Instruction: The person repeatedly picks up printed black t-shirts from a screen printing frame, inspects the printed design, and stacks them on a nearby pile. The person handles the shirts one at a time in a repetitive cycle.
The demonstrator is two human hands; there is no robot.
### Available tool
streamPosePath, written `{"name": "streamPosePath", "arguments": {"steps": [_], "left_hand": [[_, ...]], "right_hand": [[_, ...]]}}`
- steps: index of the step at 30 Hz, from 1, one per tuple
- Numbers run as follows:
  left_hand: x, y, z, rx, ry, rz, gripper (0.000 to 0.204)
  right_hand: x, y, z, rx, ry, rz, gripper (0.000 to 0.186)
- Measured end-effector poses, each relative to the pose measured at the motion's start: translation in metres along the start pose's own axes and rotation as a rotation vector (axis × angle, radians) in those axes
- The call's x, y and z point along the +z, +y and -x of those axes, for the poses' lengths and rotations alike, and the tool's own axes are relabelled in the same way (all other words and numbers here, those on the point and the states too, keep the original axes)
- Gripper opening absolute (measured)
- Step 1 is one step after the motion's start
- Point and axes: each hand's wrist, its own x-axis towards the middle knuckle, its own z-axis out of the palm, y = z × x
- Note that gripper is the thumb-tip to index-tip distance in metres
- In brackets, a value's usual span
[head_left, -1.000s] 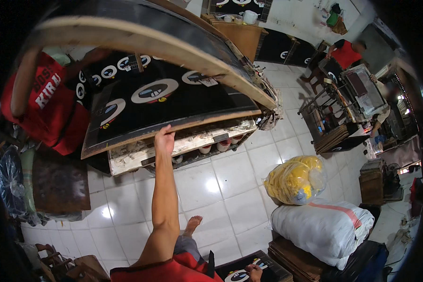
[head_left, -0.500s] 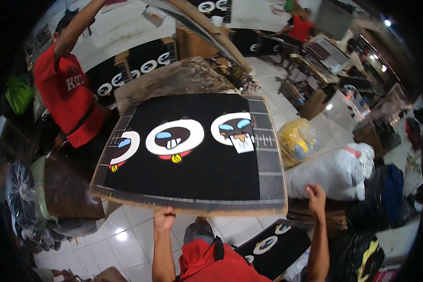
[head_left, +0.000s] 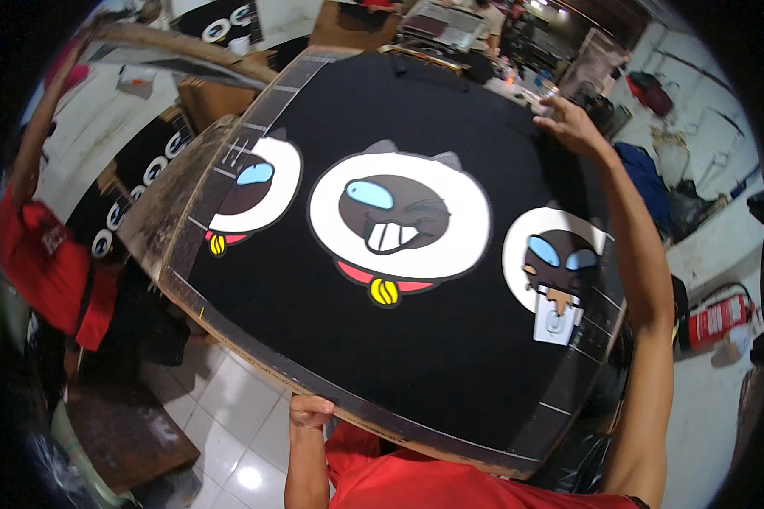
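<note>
My left hand (head_left: 311, 411) is closed on the near edge of a big flat board (head_left: 259, 371), its fingers wrapped over the rim. A black cloth panel (head_left: 314, 339) lies flat over the board, printed with three white-and-brown cartoon faces. The middle face (head_left: 399, 212) has a blue eye and a yellow bell. White marks run along the board's dark border. My right arm stretches over the right side of the board, and my right hand (head_left: 573, 125) hovers by its far right edge, fingers spread. Whether those fingertips touch the cloth is unclear.
A co-worker in a red shirt (head_left: 47, 263) stands at the left, one arm raised to a wooden-framed screen (head_left: 178, 51). More printed black panels (head_left: 144, 170) lie behind. A fire extinguisher (head_left: 720, 321) is at the right wall. White floor tiles (head_left: 238, 399) show below.
The board looks larger and tilted, its right side swung nearer me. My right hand has gone from beside the near right corner up to the far right edge. My left hand keeps its grip.
</note>
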Motion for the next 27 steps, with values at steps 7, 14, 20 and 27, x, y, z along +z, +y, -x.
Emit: {"name": "streamPosePath", "arguments": {"steps": [7,14,20,27], "left_hand": [[0.026,0.023,-0.048,-0.231,-0.129,0.009,0.071],[0.02,0.054,-0.1,-0.355,-0.194,-0.055,0.072],[0.031,0.063,-0.139,-0.442,-0.215,-0.082,0.073],[0.042,0.062,-0.157,-0.5,-0.217,-0.1,0.074]], "right_hand": [[-0.08,0.042,0.043,0.51,-0.213,-0.234,0.027],[-0.084,0.043,0.078,0.697,-0.056,-0.444,0.022],[-0.087,0.054,0.091,0.75,-0.017,-0.346,0.028],[-0.076,0.058,0.095,0.785,-0.016,-0.263,0.03]]}}
